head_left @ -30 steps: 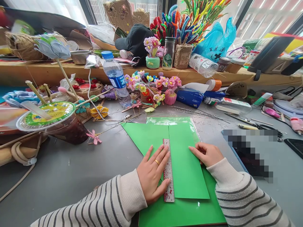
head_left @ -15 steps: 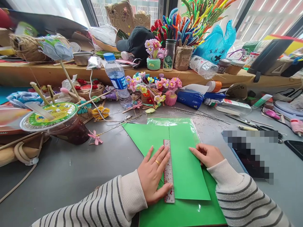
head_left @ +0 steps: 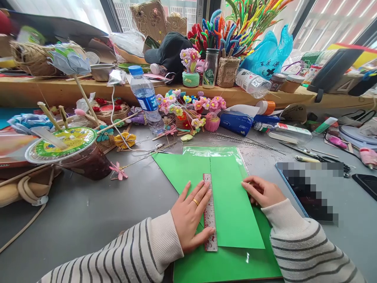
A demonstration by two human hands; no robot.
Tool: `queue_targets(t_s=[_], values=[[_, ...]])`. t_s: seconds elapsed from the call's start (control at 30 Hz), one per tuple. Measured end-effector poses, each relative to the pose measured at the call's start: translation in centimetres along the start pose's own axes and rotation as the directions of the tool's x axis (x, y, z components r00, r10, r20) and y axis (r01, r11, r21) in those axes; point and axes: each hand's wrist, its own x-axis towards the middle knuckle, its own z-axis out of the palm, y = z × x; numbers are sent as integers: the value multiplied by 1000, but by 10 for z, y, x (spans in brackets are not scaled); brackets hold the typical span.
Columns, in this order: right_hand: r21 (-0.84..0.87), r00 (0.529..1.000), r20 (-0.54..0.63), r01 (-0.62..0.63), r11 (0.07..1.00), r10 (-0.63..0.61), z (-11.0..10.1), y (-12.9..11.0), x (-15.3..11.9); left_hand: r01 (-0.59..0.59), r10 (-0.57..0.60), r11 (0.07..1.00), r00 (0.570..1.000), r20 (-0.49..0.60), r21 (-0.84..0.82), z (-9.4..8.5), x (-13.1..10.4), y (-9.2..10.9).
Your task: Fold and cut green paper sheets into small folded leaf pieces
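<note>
My left hand (head_left: 193,220) lies flat with spread fingers on a clear ruler (head_left: 210,239) with red and pink print, pressing it down along a green paper sheet. To the right of the ruler lies a straight-edged green paper piece (head_left: 232,212); my right hand (head_left: 262,190) pinches its right edge between thumb and fingers. A narrow dark line parts it from the green paper (head_left: 182,167) on the left, which runs partly under my left hand. Beneath both lies a glossy clear packet of green paper (head_left: 229,269).
A phone (head_left: 306,192) with a blurred screen lies right of my right hand. Behind it are scissors (head_left: 330,159) and thin wires (head_left: 250,142). A lidded drink cup (head_left: 85,161), a water bottle (head_left: 149,102) and yarn flowers (head_left: 216,106) stand towards the back.
My right hand has moved a little to the right, and the right green paper piece's lower corner has shifted slightly the same way. My left hand and the ruler stay in place.
</note>
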Motion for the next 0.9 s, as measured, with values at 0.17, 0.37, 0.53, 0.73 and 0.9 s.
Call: queue_targets(t_s=[0.17,0.37,0.53,0.73,0.9], values=[[-147,941,65,337,930,-331,-12,13,-19,-5,5,999,1000,-14,-43,0,0,0],[-353,729,164,672,651,-664,-18,6,-47,-2,1,999,1000,-18,-53,-2,1,1],[-263,629,235,775,575,-741,-21,-6,-53,14,-15,999,1000,-17,-46,-2,1,2],[-184,565,179,824,537,-805,-18,-28,-43,14,-15,999,1000,-14,-43,-1,1,1],[-87,572,118,820,565,-812,-10,-43,-33,17,-18,999,1000,-5,-31,0,0,1]])
